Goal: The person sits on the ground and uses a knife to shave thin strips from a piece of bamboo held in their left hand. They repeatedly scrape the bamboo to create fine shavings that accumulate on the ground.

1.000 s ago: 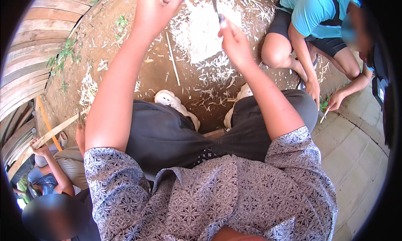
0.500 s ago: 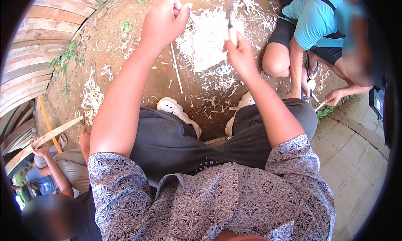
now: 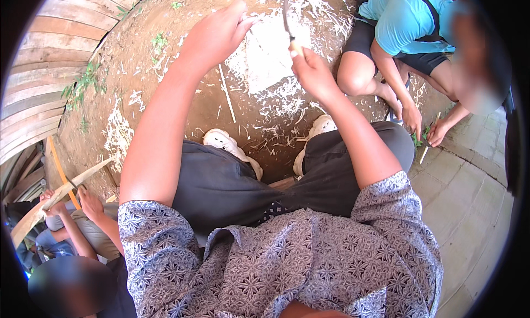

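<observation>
My right hand (image 3: pixel 314 72) is closed around the pale handle of a knife (image 3: pixel 286 20). Its dark, narrow blade points away from me and leans a little left. To the left of it, my left hand (image 3: pixel 220 33) is bent at the wrist with thumb and fingers pinched together. Whatever lies in that pinch is lost against the glare behind it. Both hands are apart, held out over a bright white patch (image 3: pixel 268 69) on the ground, with pale shavings (image 3: pixel 284 103) scattered around it.
A thin pale stick (image 3: pixel 227 94) lies on the soil between my feet and the white patch. On the right crouches a person in a turquoise shirt (image 3: pixel 406 19), holding a small stick (image 3: pixel 424 154). At lower left another person works a long wooden strip (image 3: pixel 66 192). Plank wall (image 3: pixel 52 58) at left.
My right hand has drawn slightly nearer, and the knife now leans left instead of right. My left hand has dipped slightly. The left neighbour's second hand has come onto the wooden strip.
</observation>
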The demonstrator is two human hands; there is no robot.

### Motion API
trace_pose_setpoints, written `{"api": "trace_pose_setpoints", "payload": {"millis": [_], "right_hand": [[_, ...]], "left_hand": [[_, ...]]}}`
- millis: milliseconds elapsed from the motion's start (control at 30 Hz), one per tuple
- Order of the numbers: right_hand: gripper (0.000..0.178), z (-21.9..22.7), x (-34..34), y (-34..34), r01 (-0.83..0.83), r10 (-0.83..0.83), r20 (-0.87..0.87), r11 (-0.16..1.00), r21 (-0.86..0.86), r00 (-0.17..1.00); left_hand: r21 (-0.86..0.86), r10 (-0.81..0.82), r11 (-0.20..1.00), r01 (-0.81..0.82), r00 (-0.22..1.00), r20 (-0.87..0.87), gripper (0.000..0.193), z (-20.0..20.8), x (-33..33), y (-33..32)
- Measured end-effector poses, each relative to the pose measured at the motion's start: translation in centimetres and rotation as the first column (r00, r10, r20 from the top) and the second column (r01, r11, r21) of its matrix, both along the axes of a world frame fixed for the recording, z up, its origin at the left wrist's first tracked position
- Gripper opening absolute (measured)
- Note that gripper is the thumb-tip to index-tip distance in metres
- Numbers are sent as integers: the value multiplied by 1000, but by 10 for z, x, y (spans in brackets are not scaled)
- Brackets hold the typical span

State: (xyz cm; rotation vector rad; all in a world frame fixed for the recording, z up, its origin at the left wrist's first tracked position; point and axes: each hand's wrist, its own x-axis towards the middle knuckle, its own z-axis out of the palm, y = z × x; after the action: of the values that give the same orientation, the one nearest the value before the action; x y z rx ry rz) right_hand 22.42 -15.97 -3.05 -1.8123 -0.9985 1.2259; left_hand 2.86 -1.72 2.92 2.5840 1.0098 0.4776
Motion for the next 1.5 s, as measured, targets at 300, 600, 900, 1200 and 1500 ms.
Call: {"api": "trace_pose_setpoints", "payload": {"millis": [300,600,900,1200,1500], "right_hand": [[40,-1,-5,-18,4,-56,213,971,238,975],[30,33,-25,-29,-68,-34,325,953,296,945],[27,6,-27,-30,-199,250,495,968,-154,832],[31,13,-15,-20,-92,21,327,975,202,945],[30,8,-18,-7,137,-186,97,916,376,978]], "left_hand": [[53,85,996,-71,927,-365,38,21,4,-11],[-63,6,997,-34,912,-411,31,31,-4,-20],[-89,-130,991,102,897,-423,26,23,-3,-12],[-25,-185,978,206,809,-558,25,35,17,-12],[13,-227,959,282,799,-556,26,41,34,9]]}}
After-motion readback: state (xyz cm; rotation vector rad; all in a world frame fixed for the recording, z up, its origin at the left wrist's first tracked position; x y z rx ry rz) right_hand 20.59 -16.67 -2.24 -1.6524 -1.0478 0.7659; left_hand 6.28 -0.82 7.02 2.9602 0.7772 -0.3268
